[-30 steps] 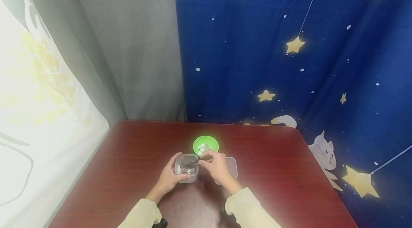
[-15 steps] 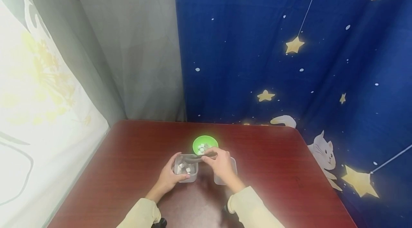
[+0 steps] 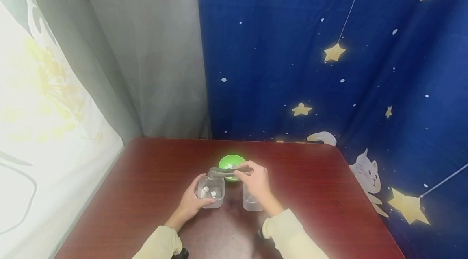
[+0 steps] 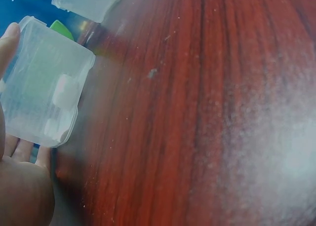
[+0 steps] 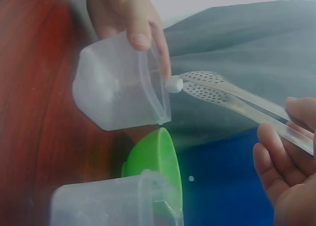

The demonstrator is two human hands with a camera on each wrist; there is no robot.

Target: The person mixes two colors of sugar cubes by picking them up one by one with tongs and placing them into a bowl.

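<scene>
My left hand [image 3: 193, 197] grips a clear plastic container [image 3: 218, 201] by its side, thumb at the near rim. A few small white cubes [image 3: 213, 194] lie inside it. My right hand [image 3: 256, 179] pinches a pair of tongs [image 3: 224, 173] with perforated ends, pointing left across the container's far rim. In the right wrist view, the closed tips of the tongs hold one white cube [image 5: 174, 84] just outside the container's mouth. A green bowl [image 3: 231, 159] with more white pieces stands behind, partly hidden by the tongs and right hand.
A second clear container [image 3: 251, 203] stands under my right forearm, close to the bowl. All of it rests on a dark red wooden table [image 3: 164, 165]. A grey curtain [image 3: 164, 68] and a blue starry curtain [image 3: 263, 68] hang behind the table's far edge.
The tongs have risen out of the held container, and my right hand has shifted up and to the right. The left hand and its container stay nearly still.
</scene>
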